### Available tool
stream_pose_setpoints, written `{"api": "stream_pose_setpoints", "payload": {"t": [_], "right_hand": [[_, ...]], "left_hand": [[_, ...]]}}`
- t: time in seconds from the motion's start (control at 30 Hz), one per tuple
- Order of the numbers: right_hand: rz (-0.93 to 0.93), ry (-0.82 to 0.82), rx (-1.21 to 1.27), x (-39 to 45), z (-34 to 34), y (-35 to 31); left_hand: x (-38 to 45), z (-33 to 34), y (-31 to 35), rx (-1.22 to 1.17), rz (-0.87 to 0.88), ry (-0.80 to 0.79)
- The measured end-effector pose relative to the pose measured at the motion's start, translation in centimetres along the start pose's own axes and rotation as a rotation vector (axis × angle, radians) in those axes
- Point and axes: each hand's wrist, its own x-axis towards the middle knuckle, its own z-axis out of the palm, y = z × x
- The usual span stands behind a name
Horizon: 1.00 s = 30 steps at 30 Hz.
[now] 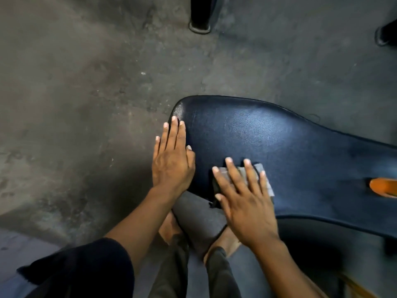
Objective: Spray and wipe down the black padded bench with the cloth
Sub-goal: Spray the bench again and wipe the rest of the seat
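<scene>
Pressing the grey cloth (255,179) flat under the spread fingers of the right hand (245,203), the person works the near edge of the black bench (279,147), where the padding curves down toward the knees. The left hand (171,160) lies open beside it, palm down on the rounded end, steadying the pad and holding nothing. To do this pass well, I'd say keep the palm weight even, overlap the strokes, and carry them from this edge across the shiny middle to the far seam. An orange thing (383,187) sits farther right on the bench; beyond is grey floor (86,82). No spray bottle shows.
</scene>
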Motion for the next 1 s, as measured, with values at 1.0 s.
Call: {"api": "stream_pose_setpoints", "payload": {"t": [1.0], "right_hand": [[0.351, 0.107, 0.176, -0.6, -1.1, 12.5]], "left_hand": [[0.9, 6.8, 19.7, -0.014, 0.456, -0.165]]}}
